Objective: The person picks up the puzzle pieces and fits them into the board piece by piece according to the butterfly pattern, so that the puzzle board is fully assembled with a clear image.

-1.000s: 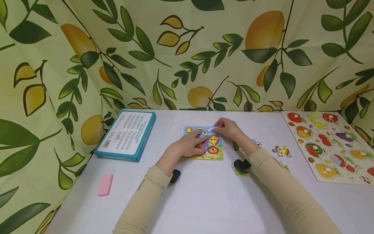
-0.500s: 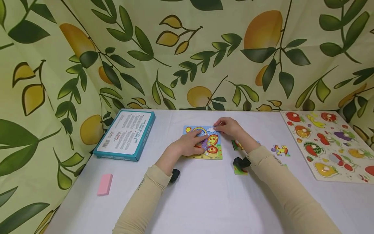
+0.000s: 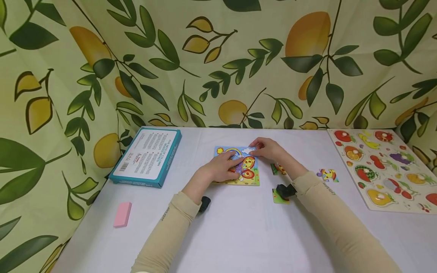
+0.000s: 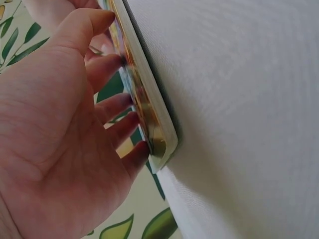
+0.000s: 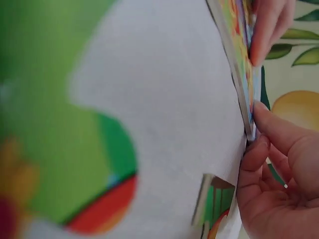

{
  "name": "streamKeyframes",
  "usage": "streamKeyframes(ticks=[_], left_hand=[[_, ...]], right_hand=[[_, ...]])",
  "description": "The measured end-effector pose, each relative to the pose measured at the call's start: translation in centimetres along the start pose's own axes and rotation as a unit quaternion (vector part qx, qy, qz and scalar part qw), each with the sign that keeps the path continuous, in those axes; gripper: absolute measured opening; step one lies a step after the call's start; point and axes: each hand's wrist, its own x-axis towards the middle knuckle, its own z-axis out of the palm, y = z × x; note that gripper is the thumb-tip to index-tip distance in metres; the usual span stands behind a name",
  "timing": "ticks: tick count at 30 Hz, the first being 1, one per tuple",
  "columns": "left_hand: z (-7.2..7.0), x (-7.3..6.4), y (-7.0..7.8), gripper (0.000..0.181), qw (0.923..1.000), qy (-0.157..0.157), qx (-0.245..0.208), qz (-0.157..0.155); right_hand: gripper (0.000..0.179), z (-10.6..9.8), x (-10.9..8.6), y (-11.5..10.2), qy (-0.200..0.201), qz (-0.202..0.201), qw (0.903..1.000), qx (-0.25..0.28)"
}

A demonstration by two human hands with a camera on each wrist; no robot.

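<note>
A small jigsaw puzzle (image 3: 252, 179) lies flat on the white table in the head view, its picture showing a butterfly, a rainbow and a sun. My left hand (image 3: 221, 167) rests on its left half with fingers spread, covering part of the picture. In the left wrist view, the fingertips (image 4: 130, 99) of that hand touch the puzzle's face. My right hand (image 3: 268, 149) is at the puzzle's top right corner, by a white cloud. Seen from the right wrist, the thumb (image 5: 276, 127) lies on the face and a bent index finger is at the edge, pinching the corner.
Loose puzzle pieces lie to the right: a yellow and purple piece (image 3: 328, 175), a green piece (image 3: 277, 198) and one beside the right forearm (image 3: 278, 170). Further right is a fruit peg board (image 3: 382, 170). On the left are a teal box (image 3: 146, 157) and a pink block (image 3: 122, 215).
Both hands stay at the puzzle with hardly any movement. The black wrist camera on the right arm has shifted slightly right, showing more of the green piece.
</note>
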Motion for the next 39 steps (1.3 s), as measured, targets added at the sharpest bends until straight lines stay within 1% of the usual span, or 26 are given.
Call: streamKeyframes(ticks=[3,5,9,10,12,16,19,23,25,27,29,31,33,35,37,39], left_hand=[[0.0,0.1,0.0,0.065,1.0,-0.001,0.003,0.001],[0.0,0.1,0.0,0.065,1.0,0.001,0.003,0.0],[0.1,0.0,-0.2,0.064,1.0,0.005,0.006,-0.003],[0.1,0.0,-0.2,0.064,1.0,0.006,0.006,-0.002],[0.0,-0.1,-0.2,0.064,0.9999,0.011,0.004,0.0],[0.0,-0.3,-0.4,0.065,0.9997,0.021,-0.012,0.006],[0.0,-0.4,-0.4,0.064,0.999,0.032,-0.03,0.01],[0.0,-0.7,-0.3,0.064,0.9974,0.051,-0.046,0.021],[0.0,-1.0,-0.3,0.064,0.9964,0.061,-0.054,0.022],[0.0,-1.6,-0.5,0.064,0.9951,0.071,-0.067,0.015],[0.0,-2.6,-0.8,0.065,0.9927,0.08,-0.09,-0.005],[0.1,-3.6,-1.2,0.067,0.9901,0.08,-0.11,-0.033],[0.2,-4.7,-1.7,0.07,0.9876,0.074,-0.124,-0.061],[0.3,-5.6,-2.2,0.073,0.9865,0.063,-0.131,-0.075],[0.5,-6.2,-2.6,0.075,0.9865,0.051,-0.137,-0.074],[0.6,-6.5,-2.8,0.076,0.9866,0.042,-0.144,-0.064]], right_hand=[[0.033,-0.2,-0.6,0.2,-0.001,-0.013,0.9997,-0.022],[0.037,-0.6,-1.4,0.4,-0.012,-0.018,0.9994,-0.025],[0.043,-2.3,-3.8,1.2,-0.027,-0.04,0.9979,-0.044],[0.042,-2.7,-4.5,1.6,-0.027,-0.043,0.9974,-0.051],[0.041,-3.5,-6.0,2.4,-0.021,-0.055,0.995,-0.081],[0.039,-4.4,-8.1,4.0,-0.012,-0.057,0.9914,-0.117],[0.041,-4.4,-8.9,4.9,-0.001,-0.066,0.9896,-0.127],[0.041,-4.1,-9.2,5.5,0.017,-0.085,0.9873,-0.133],[0.04,-3.9,-9.3,5.5,0.021,-0.087,0.9878,-0.127],[0.037,-3.7,-9.2,5.4,0.022,-0.084,0.9892,-0.118],[0.034,-3.6,-9.2,5.1,0.026,-0.082,0.9909,-0.104],[0.028,-3.4,-9.1,4.8,0.037,-0.082,0.9921,-0.087],[0.022,-3.2,-8.8,4.2,0.047,-0.079,0.9939,-0.06],[0.019,-2.7,-8.3,3.4,0.054,-0.074,0.9955,-0.026],[0.022,-1.9,-7.6,2.3,0.047,-0.057,0.9971,0.017],[0.027,-0.9,-6.8,1.1,0.032,-0.036,0.9968,0.064]])
